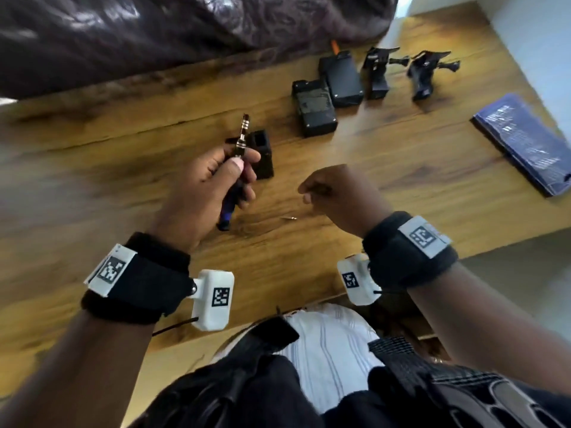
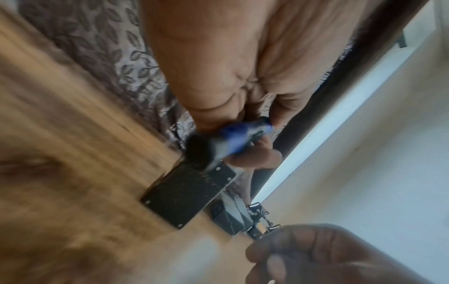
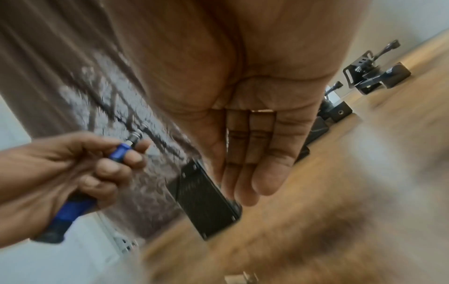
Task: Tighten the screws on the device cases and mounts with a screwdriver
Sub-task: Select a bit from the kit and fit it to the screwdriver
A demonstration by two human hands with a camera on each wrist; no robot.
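Note:
My left hand (image 1: 244, 162) grips a blue-handled screwdriver (image 1: 238, 168), its metal chuck pointing up and away from me; the same tool shows in the left wrist view (image 2: 218, 142) and the right wrist view (image 3: 119, 153). Just behind it a black device case (image 1: 262, 152) lies on the wooden table (image 1: 123, 180), seen with corner screws in the wrist views (image 2: 189, 194) (image 3: 206, 199). My right hand (image 1: 309, 193) hovers to the right of the case, fingers (image 3: 252, 163) straight and pointing down, holding nothing visible. A small metal bit (image 1: 289, 217) lies on the table below it.
Two more black cases (image 1: 315, 108) (image 1: 343, 78) and two black camera mounts (image 1: 377, 72) (image 1: 426, 74) sit at the far right. A dark blue box (image 1: 525, 140) lies near the right edge. Dark patterned fabric (image 1: 154, 35) borders the table's far side.

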